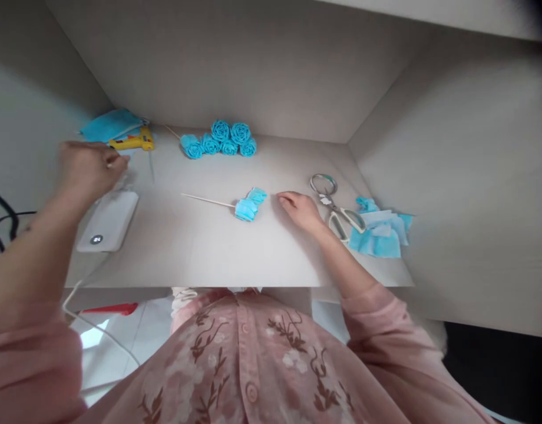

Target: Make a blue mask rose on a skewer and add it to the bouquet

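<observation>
My left hand (89,168) is at the left, fingers curled in, right beside a yellow glue gun (141,141). Something pale and clear shows below its fingertips, but what it grips, if anything, I cannot make out. My right hand (300,210) rests on the table with its fingers together and nothing visible in them. Just left of its fingertips lies a thin wooden stick (207,199) with folded light-blue fabric (247,208) at its right end; hand and fabric are apart.
Several blue rosettes (229,147) sit by the back wall. Scissors (335,207) and a tape roll (323,184) lie right of my right hand, beside blue and white fabric pieces (379,238). A white power bank (109,221) with a cable and a blue face mask (111,125) are at left.
</observation>
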The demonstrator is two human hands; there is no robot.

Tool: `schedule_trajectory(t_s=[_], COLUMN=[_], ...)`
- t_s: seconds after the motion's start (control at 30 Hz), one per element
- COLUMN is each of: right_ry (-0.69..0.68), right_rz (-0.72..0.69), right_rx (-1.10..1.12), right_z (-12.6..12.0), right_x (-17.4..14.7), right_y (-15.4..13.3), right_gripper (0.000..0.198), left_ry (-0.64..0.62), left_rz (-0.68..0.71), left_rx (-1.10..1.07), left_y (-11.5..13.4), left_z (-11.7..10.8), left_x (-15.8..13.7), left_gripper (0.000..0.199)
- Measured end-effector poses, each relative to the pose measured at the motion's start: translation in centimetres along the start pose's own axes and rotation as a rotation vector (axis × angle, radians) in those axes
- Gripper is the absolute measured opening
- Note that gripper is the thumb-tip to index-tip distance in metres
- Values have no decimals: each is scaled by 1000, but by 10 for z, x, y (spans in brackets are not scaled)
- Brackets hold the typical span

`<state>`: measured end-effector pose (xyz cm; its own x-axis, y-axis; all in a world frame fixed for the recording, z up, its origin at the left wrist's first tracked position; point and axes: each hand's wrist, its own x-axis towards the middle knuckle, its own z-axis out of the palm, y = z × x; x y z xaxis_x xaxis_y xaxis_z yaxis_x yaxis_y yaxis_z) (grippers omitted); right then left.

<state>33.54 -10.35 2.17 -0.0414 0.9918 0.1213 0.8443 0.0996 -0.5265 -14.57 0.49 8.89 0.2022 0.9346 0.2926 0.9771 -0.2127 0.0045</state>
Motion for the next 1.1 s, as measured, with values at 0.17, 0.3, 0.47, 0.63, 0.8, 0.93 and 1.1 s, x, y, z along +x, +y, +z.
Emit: schedule_trajectory(t_s=[0.17,0.3,0.47,0.63,0.8,0.93,1.1], right_ry=[-64,-124,-141,-112,-36,30,33], right_rz=[58,98,121,124,82,79,187], right_rx=[-130,-131,-133,-143,-129,170,917], right_z=[8,9,6,12,22,27,30], right_x=[36,48,47,41,37,37,36], right_y=[-17,-22,-23,-25,-20,-13,-16], right_gripper=[35,31,26,22,18,11,15], left_ry=[-50,-233,-342,-355,-316,-300,-257], left_rz=[388,605,602,569,593,582,486], left_rx=[-241,-291,-228,-334,-544,-647,-731], left_y=[76,131,159,156,149,149,154], left_z=[9,29,54,69,75,77,77], left_x=[-16,-20,-2,7,0,-3,-5], left_gripper=[52,47,39,27,24,29,30])
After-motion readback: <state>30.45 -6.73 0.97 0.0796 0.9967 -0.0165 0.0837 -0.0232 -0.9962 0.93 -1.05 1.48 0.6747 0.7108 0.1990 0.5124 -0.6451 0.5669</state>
